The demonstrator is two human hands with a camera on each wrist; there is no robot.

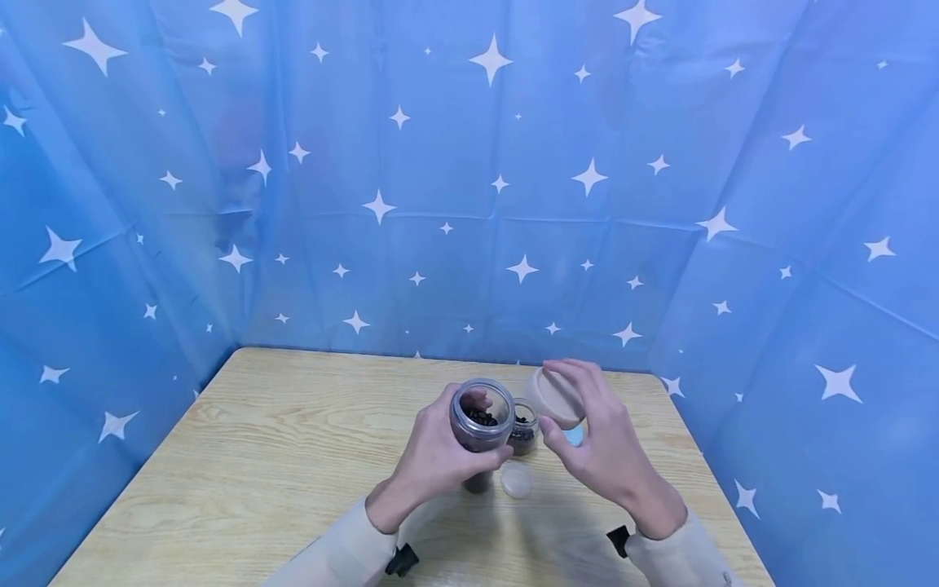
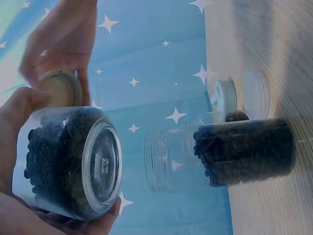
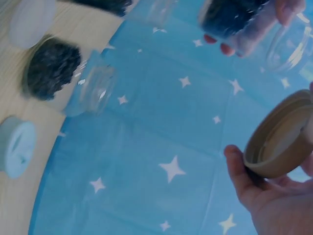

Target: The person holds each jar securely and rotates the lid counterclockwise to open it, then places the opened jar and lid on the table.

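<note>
In the head view my left hand (image 1: 425, 452) grips a clear jar (image 1: 473, 441) partly filled with dark beans, raised above the table with its uncovered mouth tilted toward me. The left wrist view shows the base of this held jar (image 2: 63, 166), fingers and thumb wrapped about its side. To its right, my right hand (image 1: 612, 452) holds a round beige lid (image 1: 556, 398) by the edge, between thumb and fingers. The lid's hollow inner side (image 3: 283, 137) shows in the right wrist view. Lid and jar are apart.
A taller jar of dark beans (image 2: 244, 152) stands uncovered on the table (image 1: 293, 456), mostly hidden below the held jar in the head view. Beside it are a smaller uncovered jar of beans (image 1: 523, 441), a translucent white lid (image 1: 517, 481) and a light blue lid (image 1: 575, 435).
</note>
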